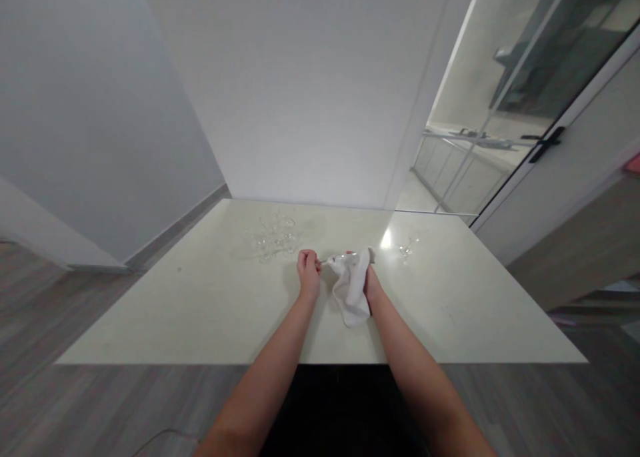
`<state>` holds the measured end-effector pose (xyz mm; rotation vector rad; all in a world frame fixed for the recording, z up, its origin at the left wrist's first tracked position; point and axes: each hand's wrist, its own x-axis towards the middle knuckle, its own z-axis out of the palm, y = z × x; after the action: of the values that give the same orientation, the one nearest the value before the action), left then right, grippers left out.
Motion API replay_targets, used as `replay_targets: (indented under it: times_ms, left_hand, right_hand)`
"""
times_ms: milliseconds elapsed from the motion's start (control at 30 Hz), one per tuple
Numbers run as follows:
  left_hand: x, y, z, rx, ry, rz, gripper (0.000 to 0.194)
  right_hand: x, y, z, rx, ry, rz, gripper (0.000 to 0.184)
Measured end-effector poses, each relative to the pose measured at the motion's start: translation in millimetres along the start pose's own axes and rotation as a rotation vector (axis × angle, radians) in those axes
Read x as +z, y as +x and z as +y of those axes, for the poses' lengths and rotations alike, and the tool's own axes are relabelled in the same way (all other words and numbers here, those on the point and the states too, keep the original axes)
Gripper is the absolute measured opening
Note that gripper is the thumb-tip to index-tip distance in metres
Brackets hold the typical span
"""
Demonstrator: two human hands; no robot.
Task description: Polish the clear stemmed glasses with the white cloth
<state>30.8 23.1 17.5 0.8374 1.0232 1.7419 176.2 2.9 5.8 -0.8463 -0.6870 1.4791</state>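
My left hand (308,271) is closed in a pinch on the stem of a clear stemmed glass (334,261), which lies sideways above the pale table (200,310). My right hand (369,280) is closed on a white cloth (351,289). The cloth wraps the bowl end of the glass and hangs down toward me. Both hands are held close together over the middle of the table.
A cluster of several clear glasses (274,237) stands at the back left of the table. One more clear stemmed glass (407,247) stands at the back right. A white wall runs behind the table, and a glass door (500,110) is at the right.
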Motion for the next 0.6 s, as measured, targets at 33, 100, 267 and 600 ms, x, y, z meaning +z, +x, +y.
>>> replay_targets:
  times_ms: [33,100,267,600]
  left_hand:
    - [1.4,-1.9,-2.2,-0.013,0.045,-0.070,0.030]
    - [4.1,-7.9,-6.1,-0.012,0.165,-0.267,0.029]
    - [8.2,-25.6,-6.5,0.146,0.354,-0.714,0.026]
    - [3.9,-34.4,0.7,0.243,0.316,-0.424,0.011]
  right_hand:
    - [0.1,1.6,1.3,-0.010,0.067,0.006,0.041]
    - [-0.4,3.8,4.1,-0.060,0.150,0.024,0.040]
    - [-4.2,4.9,7.9,-0.113,0.043,0.161,0.038]
    - [-6.3,4.0,9.5,-0.124,-0.141,0.202,0.034]
